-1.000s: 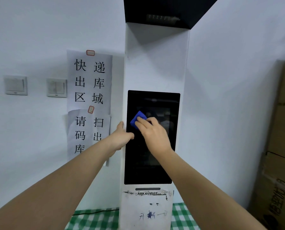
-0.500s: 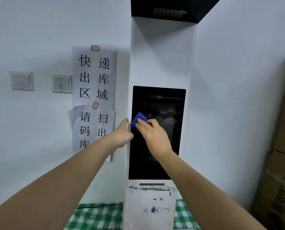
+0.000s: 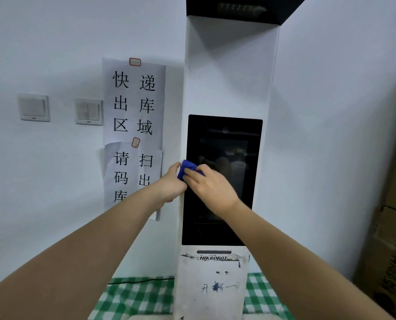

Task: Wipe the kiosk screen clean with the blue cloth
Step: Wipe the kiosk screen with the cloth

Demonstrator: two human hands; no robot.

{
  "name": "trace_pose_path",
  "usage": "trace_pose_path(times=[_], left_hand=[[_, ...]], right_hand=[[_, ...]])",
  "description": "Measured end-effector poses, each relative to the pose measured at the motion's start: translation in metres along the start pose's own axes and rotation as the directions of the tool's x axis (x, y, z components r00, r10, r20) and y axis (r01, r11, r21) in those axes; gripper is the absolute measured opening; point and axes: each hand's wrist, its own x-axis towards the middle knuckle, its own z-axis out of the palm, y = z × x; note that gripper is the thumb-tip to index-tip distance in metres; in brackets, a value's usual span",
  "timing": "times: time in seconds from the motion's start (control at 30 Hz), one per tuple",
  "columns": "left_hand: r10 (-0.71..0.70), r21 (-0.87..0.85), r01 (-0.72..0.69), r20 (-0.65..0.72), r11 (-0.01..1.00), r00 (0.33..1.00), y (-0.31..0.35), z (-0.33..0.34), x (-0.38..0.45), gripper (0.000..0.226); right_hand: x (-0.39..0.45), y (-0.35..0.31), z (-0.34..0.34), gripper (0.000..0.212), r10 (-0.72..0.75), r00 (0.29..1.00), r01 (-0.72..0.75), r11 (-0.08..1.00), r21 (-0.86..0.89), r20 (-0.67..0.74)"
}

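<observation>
A small bunched blue cloth (image 3: 187, 168) is pressed by the right hand (image 3: 209, 185), fingers closed over it, against the left edge of the dark glass kiosk screen (image 3: 224, 144). The white kiosk column's (image 3: 229, 72) side is gripped by the left hand (image 3: 171, 187), just beside.

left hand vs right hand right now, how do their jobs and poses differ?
The right hand presses the blue cloth against the kiosk screen; the left hand holds no cloth. The right hand lies over the dark glass with its fingers spread across the cloth, whereas the left hand is curled against the kiosk's white left edge, beside the glass. Both are bare and sit at about the same height, nearly touching.
</observation>
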Motion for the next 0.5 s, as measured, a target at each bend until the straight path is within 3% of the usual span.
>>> trace_pose_path(times=[0.07, 0.23, 0.4, 0.5], left_hand=[[-0.001, -0.001, 0.001, -0.013, 1.000, 1.000, 0.000, -0.002, -0.001, 0.078], [-0.012, -0.001, 0.012, -0.011, 1.000, 1.000, 0.001, -0.001, -0.002, 0.078], [-0.021, 0.001, 0.021, -0.010, 1.000, 1.000, -0.002, 0.001, -0.008, 0.079], [-0.034, -0.005, 0.034, -0.025, 0.999, 0.999, -0.006, -0.002, -0.006, 0.079]], right_hand=[[0.005, 0.013, -0.007, 0.047, -0.042, 0.999, 0.043, 0.998, -0.054, 0.019], [0.011, 0.003, -0.002, 0.055, 0.196, 0.974, -0.193, 0.980, 0.044, -0.114], [0.003, -0.005, 0.008, 0.038, -0.086, 0.996, 0.087, 0.995, -0.051, 0.026], [0.008, 0.008, -0.002, 0.044, -0.035, 0.999, 0.034, 0.998, -0.048, -0.023]])
